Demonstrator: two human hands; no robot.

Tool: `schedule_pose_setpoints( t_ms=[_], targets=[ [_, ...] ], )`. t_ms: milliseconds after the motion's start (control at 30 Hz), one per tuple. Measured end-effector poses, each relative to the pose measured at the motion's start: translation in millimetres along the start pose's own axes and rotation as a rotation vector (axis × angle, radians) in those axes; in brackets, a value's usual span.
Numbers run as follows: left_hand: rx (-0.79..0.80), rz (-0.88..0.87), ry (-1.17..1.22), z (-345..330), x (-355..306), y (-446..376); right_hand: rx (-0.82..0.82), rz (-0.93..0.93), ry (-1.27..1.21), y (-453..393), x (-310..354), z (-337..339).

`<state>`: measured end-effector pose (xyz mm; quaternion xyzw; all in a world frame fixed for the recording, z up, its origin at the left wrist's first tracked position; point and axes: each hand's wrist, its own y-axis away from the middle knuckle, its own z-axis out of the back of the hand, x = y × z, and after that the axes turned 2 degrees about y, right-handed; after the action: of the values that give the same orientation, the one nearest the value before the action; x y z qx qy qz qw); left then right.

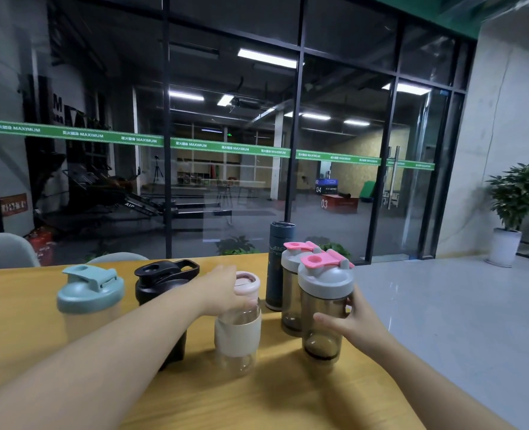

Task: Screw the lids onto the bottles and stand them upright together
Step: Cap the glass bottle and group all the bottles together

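Left hand (222,288) masking clear bottle's (238,333) neck

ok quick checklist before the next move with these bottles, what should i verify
1. Right hand grips the near grey-lidded shaker: ok, thumb and fingers wrap its smoky body.
2. Left hand on the clear bottle: ok, it grips just under the pink lid.
3. Every bottle wears a lid: ok, including the teal-lidded shaker, black shaker, dark flask and far grey-lidded shaker.
4. Lids screwed fully tight: cannot tell.
5. All standing upright: ok.
6. Grouped together: not ok, the teal and black shakers stand apart on the left of the table.
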<state>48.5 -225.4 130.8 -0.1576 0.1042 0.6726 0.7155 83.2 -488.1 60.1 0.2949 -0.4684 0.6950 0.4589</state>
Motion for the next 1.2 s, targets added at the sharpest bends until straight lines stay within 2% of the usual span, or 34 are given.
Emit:
schedule_pose_setpoints(
  t_ms=[667, 933, 1067, 1200],
  targets=[
    [-0.096, -0.052, 0.099, -10.2, 1.5, -3.6, -0.003, -0.105, 0.061, -5.3, -19.3, 0.7],
    [-0.106, -0.106, 0.237, -16.8, -3.4, 2.3, -0.018, -0.118, 0.043, -0.5, -20.9, 1.1],
    [-0.097, -0.132, 0.330, -23.0, -2.5, 1.4, -0.154, -0.017, 0.020, 2.0, -13.0, 2.3],
    [-0.128, -0.113, 0.383, -30.7, -5.5, -1.2, -0.340, 0.178, 0.179, -0.6, -5.9, 5.4]
  ],
)
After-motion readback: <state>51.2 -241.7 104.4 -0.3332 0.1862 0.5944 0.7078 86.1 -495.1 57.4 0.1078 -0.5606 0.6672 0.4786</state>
